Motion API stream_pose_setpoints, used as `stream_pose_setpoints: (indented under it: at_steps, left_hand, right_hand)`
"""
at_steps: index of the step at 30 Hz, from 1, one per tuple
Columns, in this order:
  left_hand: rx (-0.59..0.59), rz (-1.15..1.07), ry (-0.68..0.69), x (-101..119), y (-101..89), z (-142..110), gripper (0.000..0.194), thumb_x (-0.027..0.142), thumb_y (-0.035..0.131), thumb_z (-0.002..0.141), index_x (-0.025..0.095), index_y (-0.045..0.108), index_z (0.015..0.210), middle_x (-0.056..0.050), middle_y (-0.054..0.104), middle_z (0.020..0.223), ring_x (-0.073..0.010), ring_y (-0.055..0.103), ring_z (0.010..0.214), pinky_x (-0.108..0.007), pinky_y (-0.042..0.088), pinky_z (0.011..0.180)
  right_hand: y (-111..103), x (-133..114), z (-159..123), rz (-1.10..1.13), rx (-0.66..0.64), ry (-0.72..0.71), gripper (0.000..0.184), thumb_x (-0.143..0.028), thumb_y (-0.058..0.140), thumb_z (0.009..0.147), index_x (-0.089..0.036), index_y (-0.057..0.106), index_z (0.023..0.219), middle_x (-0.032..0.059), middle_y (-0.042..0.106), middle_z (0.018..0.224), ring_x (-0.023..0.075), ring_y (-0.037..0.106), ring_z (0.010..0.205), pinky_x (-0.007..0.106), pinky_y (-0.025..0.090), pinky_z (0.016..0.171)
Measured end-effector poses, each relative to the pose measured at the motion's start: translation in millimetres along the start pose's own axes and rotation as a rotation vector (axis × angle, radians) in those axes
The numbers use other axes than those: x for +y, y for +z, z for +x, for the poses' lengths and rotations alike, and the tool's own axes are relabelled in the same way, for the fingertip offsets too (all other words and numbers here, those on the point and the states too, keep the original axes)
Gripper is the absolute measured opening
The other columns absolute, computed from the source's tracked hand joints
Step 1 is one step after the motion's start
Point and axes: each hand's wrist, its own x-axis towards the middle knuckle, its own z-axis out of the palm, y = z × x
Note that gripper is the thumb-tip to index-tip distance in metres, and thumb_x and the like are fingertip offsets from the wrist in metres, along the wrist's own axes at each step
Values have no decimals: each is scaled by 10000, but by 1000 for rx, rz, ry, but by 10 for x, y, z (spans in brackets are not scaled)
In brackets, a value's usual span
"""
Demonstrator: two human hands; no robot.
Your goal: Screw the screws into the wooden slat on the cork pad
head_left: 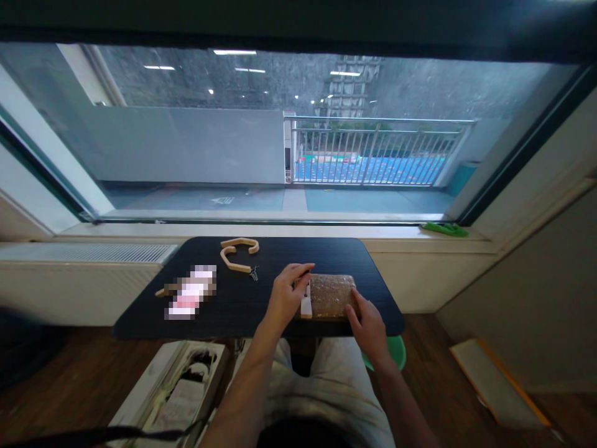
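A brown, speckled, board-like block (332,295) lies on the dark table (265,311) in front of me. Along its left end runs a pale wooden strip (306,306). My left hand (286,292) is over this strip, thumb and fingers drawn together near its far end; whatever they pinch is too small to make out. At the block's right edge, my right hand (368,320) grips it, with the thumb near the front corner and the fingers along the side. Two curved pale wooden pieces (236,267) lie to the left, beside some small metal parts (254,273).
A pixelated patch (191,292) covers something at the table's left, with a wooden end (163,290) sticking out. A green object (445,229) lies on the windowsill. Below are an open white box (135,386) with contents, a green basin (397,351) and a flat panel (499,386).
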Motion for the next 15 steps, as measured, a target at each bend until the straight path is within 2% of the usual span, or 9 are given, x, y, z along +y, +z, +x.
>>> stream_pose_setpoints:
  at_steps: [4,7,11,15]
  left_hand:
    - [7,-36,-87,-21,15,-15,336,171,630,854,217,706,1178,-55,748,1035,-164,703,897,-285,566,855]
    - [10,-58,-168,-38,19,-20,353,195,654,834,208,701,1184,-59,762,1050,-171,719,876,-302,582,852]
    - [-14,-39,-173,-35,2,-20,285,220,644,838,198,732,1107,-68,765,1075,-185,719,907,-319,575,876]
    - [-29,-9,-161,-19,-28,-21,288,216,622,844,193,726,1112,-67,766,1055,-176,710,881,-311,567,852]
  right_hand:
    - [-17,-25,-3,0,1,-12,514,-432,433,950,-146,563,1357,147,665,1269,288,610,1171,484,473,1015]
    - [-24,-38,-7,-8,10,-31,499,-420,439,951,-157,568,1354,143,667,1271,283,609,1176,484,470,1021]
    - [-13,-32,-11,-19,11,-52,495,-406,443,949,-151,568,1355,144,669,1273,279,612,1180,482,463,1033]
    - [-9,-25,-10,-26,13,-58,497,-403,453,946,-147,569,1356,145,662,1290,282,603,1204,492,443,1059]
